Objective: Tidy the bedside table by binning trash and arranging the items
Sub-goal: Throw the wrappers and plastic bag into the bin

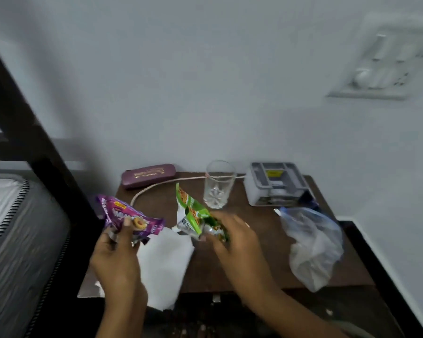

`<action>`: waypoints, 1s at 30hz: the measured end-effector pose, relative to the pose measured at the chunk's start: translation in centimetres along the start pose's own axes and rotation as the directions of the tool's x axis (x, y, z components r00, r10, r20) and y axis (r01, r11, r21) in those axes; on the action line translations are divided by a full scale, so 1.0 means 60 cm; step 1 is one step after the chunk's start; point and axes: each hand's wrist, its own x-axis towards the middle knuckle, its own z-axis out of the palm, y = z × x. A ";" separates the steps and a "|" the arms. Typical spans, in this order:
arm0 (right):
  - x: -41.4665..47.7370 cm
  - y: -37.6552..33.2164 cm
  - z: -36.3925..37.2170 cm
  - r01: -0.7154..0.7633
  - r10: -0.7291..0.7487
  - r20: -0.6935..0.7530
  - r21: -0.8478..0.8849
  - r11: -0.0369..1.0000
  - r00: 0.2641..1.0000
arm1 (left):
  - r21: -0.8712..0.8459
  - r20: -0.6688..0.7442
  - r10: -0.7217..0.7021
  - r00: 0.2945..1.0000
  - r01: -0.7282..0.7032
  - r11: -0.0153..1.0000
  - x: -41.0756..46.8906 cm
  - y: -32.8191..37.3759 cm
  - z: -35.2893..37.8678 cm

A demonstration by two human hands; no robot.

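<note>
Surface [249,259], items rel. to glass [219,184]: L hand [117,254] – fingers pinching purple wrapper [125,214], far left; R hand [232,236] – fingers gripping green wrapper [193,213], just in front; white paper [164,262] front-left; plastic bag [313,245] front-right

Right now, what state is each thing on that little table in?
Purple wrapper: held in the left hand, crumpled.
Green wrapper: gripped by the right hand, crumpled.
Glass: upright, looks empty.
Purple case: closed, lying flat at the back.
Plastic bag: crumpled, lying on the table.
White paper: flat, hanging over the front edge.
Grey box: resting at the back.
</note>
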 end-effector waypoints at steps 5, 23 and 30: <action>-0.186 0.084 -0.142 -0.234 0.235 0.000 0.070 0.970 0.972 | 0.051 0.236 -0.013 0.972 0.001 0.999 -0.085 0.002 0.042; -0.519 0.381 -0.245 -0.808 0.792 -0.166 -0.080 0.583 0.588 | 0.536 0.658 -0.462 0.595 0.062 0.842 -0.494 -0.124 0.131; -0.447 0.271 -0.299 -0.494 0.762 0.044 0.785 0.374 0.646 | 0.612 0.738 -0.434 0.516 -0.242 0.753 -0.540 -0.157 0.140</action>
